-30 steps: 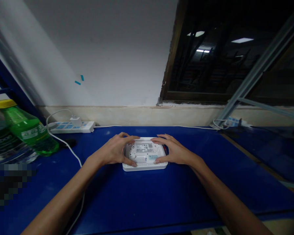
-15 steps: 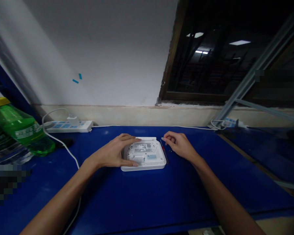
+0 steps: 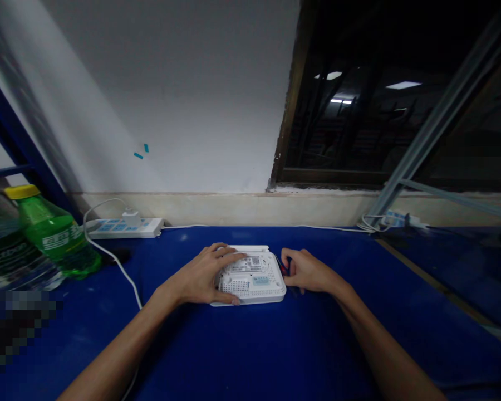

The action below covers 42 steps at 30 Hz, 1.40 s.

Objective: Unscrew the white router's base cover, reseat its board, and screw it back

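Observation:
A white router [image 3: 259,289] lies underside up on the blue table, showing vent holes and printed labels. My left hand [image 3: 209,275] grips its left part, thumb at the near edge and fingers spread over the top. Just off the router's right edge, my right hand [image 3: 311,271] is closed with its fingers bent around a small screwdriver [image 3: 283,268]. Its thin shaft and a bit of red handle show; my fingers hide most of it.
A green bottle [image 3: 56,236] with a yellow cap stands on the left. Behind, by the wall, is a white power strip [image 3: 150,228] with a plug, and its white cable [image 3: 123,270] runs forward. Another power strip [image 3: 396,219] sits near a metal frame [image 3: 426,133] at right.
My right hand has lowered from the router's far right corner and closed on the screwdriver lying there. My left hand stays on the router. The view has tilted slightly up.

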Available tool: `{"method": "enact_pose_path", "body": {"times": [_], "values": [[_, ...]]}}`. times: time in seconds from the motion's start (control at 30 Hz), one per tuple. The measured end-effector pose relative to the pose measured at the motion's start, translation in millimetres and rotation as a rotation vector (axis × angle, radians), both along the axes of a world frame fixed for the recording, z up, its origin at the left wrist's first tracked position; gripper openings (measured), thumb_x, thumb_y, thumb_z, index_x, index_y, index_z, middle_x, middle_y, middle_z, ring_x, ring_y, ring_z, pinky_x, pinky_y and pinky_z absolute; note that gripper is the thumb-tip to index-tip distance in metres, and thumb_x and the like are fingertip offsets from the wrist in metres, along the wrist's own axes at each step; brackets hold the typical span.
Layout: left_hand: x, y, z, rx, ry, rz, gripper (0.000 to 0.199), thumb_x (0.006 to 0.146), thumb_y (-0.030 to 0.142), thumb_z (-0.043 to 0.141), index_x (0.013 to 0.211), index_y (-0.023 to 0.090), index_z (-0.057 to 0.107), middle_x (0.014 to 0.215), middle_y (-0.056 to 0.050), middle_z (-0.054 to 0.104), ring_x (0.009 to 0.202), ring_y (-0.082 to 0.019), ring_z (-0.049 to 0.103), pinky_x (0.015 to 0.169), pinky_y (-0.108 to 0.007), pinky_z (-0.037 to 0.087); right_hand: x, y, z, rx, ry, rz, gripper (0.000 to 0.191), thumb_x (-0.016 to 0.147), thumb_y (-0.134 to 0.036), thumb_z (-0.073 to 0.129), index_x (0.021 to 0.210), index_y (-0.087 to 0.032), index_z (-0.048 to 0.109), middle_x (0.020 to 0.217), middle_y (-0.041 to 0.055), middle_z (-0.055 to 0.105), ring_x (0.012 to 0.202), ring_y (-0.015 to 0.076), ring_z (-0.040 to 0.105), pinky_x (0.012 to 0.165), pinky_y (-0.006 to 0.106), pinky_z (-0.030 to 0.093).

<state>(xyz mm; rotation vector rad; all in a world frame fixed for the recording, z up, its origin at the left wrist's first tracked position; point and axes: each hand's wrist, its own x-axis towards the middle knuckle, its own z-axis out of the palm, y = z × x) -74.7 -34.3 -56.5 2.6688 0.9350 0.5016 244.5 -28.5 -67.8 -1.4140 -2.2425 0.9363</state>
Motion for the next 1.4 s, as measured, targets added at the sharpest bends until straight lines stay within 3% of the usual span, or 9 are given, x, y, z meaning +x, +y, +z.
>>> {"method": "enact_pose_path", "body": {"times": [0.2, 0.33, 0.5, 0.67, 0.8, 0.93, 1.07, 1.23, 1.4], "values": [[1.8, -2.8, 2.2, 0.001, -0.025, 0.016, 0.09, 0.072, 0.066, 0.075, 0.148, 0.034, 0.038, 0.151, -0.009, 0.044, 0.144, -0.041, 0.024, 0.113, -0.067, 0.023, 3.8, 2.7, 8.1, 0.067, 0.251, -0.044, 0.019, 0.077, -0.02, 0.064, 0.077, -0.022, 0.044, 0.061, -0.0037, 0.063, 0.054, 0.0133, 0.063, 0.046, 0.019, 0.039], [11.0, -7.2, 3.5, -0.025, -0.122, 0.06, 0.066, 0.088, 0.057, 0.063, 0.146, 0.031, 0.043, 0.148, -0.007, 0.047, 0.145, -0.033, 0.023, 0.116, -0.059, 0.027, -7.5, -3.7, 17.1, 0.253, 0.331, -0.052, 0.025, 0.079, -0.028, 0.069, 0.072, -0.021, 0.045, 0.071, -0.0005, 0.065, 0.062, 0.013, 0.061, 0.056, 0.023, 0.045], [28.5, -13.0, 5.3, -0.134, -0.385, 0.149, 0.042, 0.097, 0.045, 0.056, 0.135, 0.026, 0.057, 0.137, -0.005, 0.058, 0.136, -0.026, 0.041, 0.115, -0.046, 0.033, -35.3, -17.5, 17.1, 0.404, 0.328, 0.047, 0.032, 0.077, -0.031, 0.074, 0.07, -0.022, 0.044, 0.071, -0.001, 0.068, 0.063, 0.0138, 0.062, 0.061, 0.024, 0.045], [40.0, -19.8, 13.9, -0.401, -0.585, 0.069, 0.029, 0.096, 0.042, 0.057, 0.104, 0.02, 0.075, 0.111, -0.007, 0.072, 0.106, -0.024, 0.063, 0.097, -0.036, 0.047, -52.2, -27.7, 13.7, 0.438, 0.306, 0.082, 0.035, 0.075, -0.03, 0.077, 0.071, -0.023, 0.042, 0.072, -0.0024, 0.069, 0.065, 0.0137, 0.064, 0.061, 0.023, 0.044], [40.4, -15.0, 14.1, -0.488, -0.724, 0.131, 0.033, 0.093, 0.048, 0.06, 0.089, 0.017, 0.072, 0.094, -0.007, 0.072, 0.091, -0.023, 0.065, 0.084, -0.034, 0.051, -52.2, -28.6, 14.2, 0.454, 0.272, 0.083, 0.031, 0.075, -0.03, 0.076, 0.073, -0.023, 0.045, 0.074, -0.0021, 0.069, 0.065, 0.014, 0.064, 0.064, 0.024, 0.046], [27.2, -4.0, 14.3, -0.468, -1.001, 0.161, 0.032, 0.099, 0.049, 0.048, 0.102, 0.019, 0.058, 0.092, -0.005, 0.066, 0.091, -0.02, 0.065, 0.087, -0.038, 0.053, -47.3, -23.9, 15.7, 0.423, 0.347, 0.09, 0.019, 0.079, -0.027, 0.073, 0.09, -0.023, 0.057, 0.083, 0.0002, 0.069, 0.074, 0.0152, 0.066, 0.07, 0.026, 0.05], [12.3, -3.3, 19.1, -0.299, -0.718, 0.183, 0.03, 0.104, 0.043, 0.039, 0.12, 0.023, 0.054, 0.086, -0.001, 0.061, 0.075, -0.016, 0.061, 0.076, -0.034, 0.053, -41.4, -18.7, 16.8, 0.23, 0.541, 0.079, 0.025, 0.09, -0.03, 0.064, 0.113, -0.023, 0.058, 0.094, 0.0028, 0.068, 0.083, 0.0159, 0.069, 0.076, 0.028, 0.054], [13.7, -11.5, 23.2, 0.011, -0.301, 0.079, 0.03, 0.104, 0.03, 0.041, 0.125, 0.026, 0.062, 0.101, -0.005, 0.06, 0.092, -0.019, 0.058, 0.084, -0.034, 0.048, -35.4, -14.0, 16.3, 0.046, 0.588, 0.071, 0.035, 0.094, -0.041, 0.059, 0.124, -0.024, 0.06, 0.1, 0.0039, 0.067, 0.062, 0.0105, 0.063, 0.054, 0.023, 0.051], [17.7, -14.2, 22.3, 0.007, -0.225, 0.042, 0.034, 0.104, 0.024, 0.04, 0.133, 0.028, 0.057, 0.101, -0.005, 0.056, 0.091, -0.018, 0.057, 0.083, -0.032, 0.048, -32.6, -11.9, 15.4, 0.226, 0.482, 0.136, 0.03, 0.098, -0.036, 0.054, 0.121, -0.024, 0.068, 0.12, 0.0082, 0.069, 0.109, 0.0209, 0.064, 0.094, 0.037, 0.052]]}}
